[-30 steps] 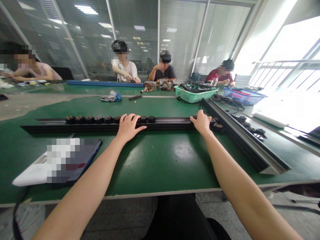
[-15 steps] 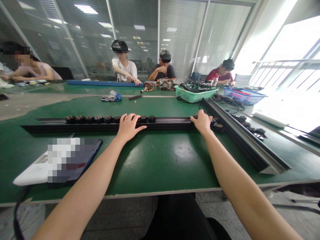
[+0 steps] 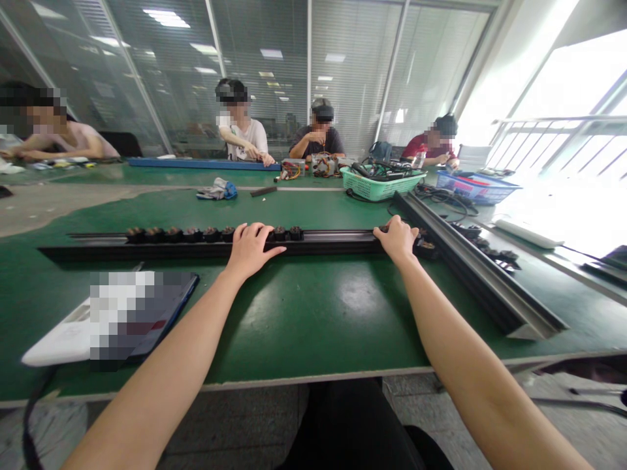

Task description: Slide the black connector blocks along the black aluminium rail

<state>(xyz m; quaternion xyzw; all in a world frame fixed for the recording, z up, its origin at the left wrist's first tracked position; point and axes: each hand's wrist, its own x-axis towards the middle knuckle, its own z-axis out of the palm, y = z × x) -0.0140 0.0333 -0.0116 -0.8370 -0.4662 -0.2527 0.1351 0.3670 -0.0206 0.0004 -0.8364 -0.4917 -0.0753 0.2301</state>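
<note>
A long black metal rail [image 3: 333,246] lies crosswise on the green table. Along it sits a row of several small black parts with coppery tops [image 3: 172,235], perhaps socket modules. My left hand [image 3: 251,250] rests over this row, fingers draped across it and thumb stretched to the right; the parts beneath are covered. At the rail's right end, my right hand [image 3: 398,240] has its fingers bent around a small black part [image 3: 384,229], mostly hidden by the hand. More black parts [image 3: 425,245] lie just right of that hand.
A second black rail [image 3: 470,274] lies slanting at the right, with loose black parts [image 3: 490,251] beyond it. A phone [image 3: 169,313] and a white device [image 3: 59,336] lie front left. Farther back are a glove [image 3: 218,189], a green basket [image 3: 379,186], a blue basket [image 3: 477,189] and several people.
Both hands keep their places on the rail and its parts. The view has shifted very slightly; nothing else has visibly moved.
</note>
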